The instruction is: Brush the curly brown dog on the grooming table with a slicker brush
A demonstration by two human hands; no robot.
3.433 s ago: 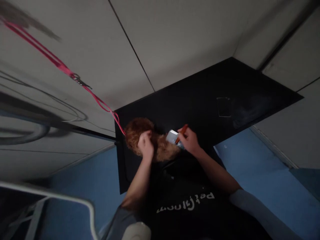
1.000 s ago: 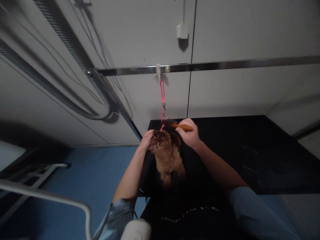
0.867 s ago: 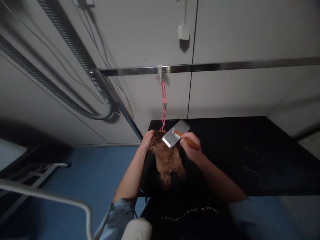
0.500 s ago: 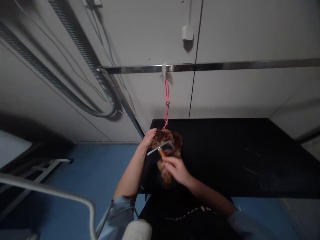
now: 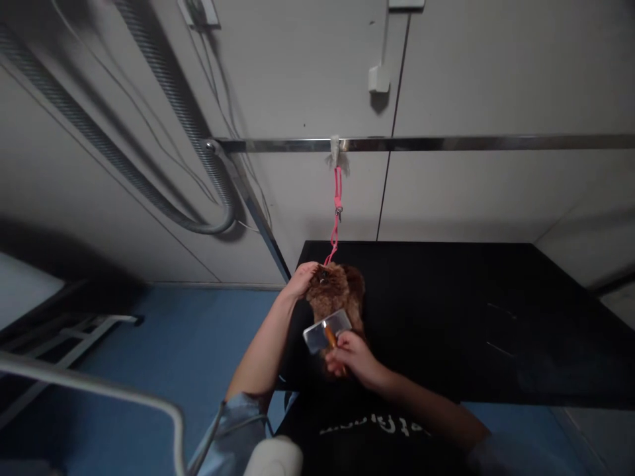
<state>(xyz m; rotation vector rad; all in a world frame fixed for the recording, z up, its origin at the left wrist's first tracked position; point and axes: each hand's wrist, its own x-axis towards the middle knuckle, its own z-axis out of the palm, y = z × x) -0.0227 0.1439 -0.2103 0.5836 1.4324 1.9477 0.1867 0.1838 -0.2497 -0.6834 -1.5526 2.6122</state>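
Observation:
A small brown curly-coated dog (image 5: 333,291) is at the left end of the black table (image 5: 446,304), with a pink cord (image 5: 337,205) running up from it. My left hand (image 5: 303,279) grips the dog at the side of its head; some of the fingers are hidden in the fur. In my right hand (image 5: 353,355) is a slicker brush (image 5: 317,334), held by its orange-brown handle. The brush's flat, pale back faces me, and its head lies over the lower part of the dog's body. Its bristle side is hidden from me.
A metal bar (image 5: 446,143) crosses above the table, and the cord hangs from it. Grey ribbed hoses (image 5: 163,86) hang along the wall at left. A white curved tube (image 5: 99,383) and a white rounded object (image 5: 274,457) are close in front of me.
My right hand has brought the slicker brush down from near the dog's head to lower on its body. My left hand stays at the head. The view has shifted slightly.

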